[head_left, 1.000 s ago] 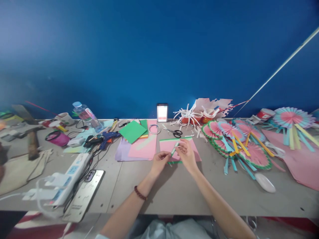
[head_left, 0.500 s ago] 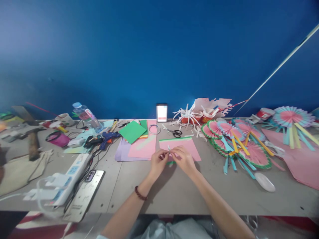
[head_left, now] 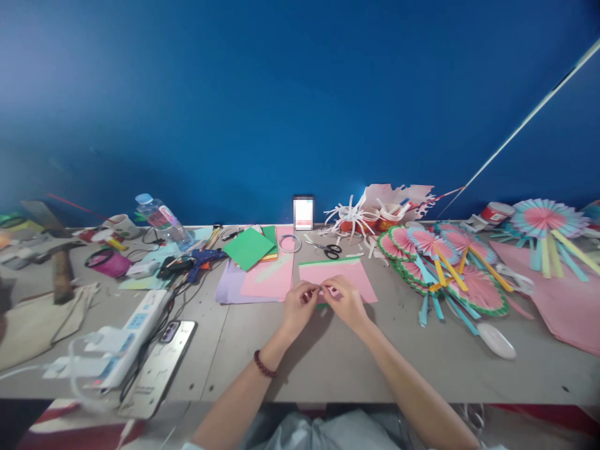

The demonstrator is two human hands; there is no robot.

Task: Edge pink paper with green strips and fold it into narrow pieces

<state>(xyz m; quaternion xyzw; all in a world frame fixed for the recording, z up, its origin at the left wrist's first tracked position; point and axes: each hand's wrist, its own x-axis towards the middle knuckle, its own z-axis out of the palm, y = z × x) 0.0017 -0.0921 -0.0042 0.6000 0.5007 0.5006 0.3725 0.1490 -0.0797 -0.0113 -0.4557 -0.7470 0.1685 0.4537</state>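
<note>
My left hand and my right hand meet fingertip to fingertip above a sheet of pink paper with green strips along its far and near edges. Both hands are closed in a pinch. Whatever sits between the fingertips is too small and too covered to name. Just beyond the paper lie black-handled scissors and small white paper scraps. Left of my hands, a green paper square rests over pink sheets and purple paper.
Folded pink paper fans with coloured strips lie to the right, near a white spoon-shaped piece. On the left are a power strip, a phone, a glue gun, a bottle and a hammer.
My fingertips have drawn closer together over the pink paper. A small pale piece that stuck up between them earlier is now out of sight.
</note>
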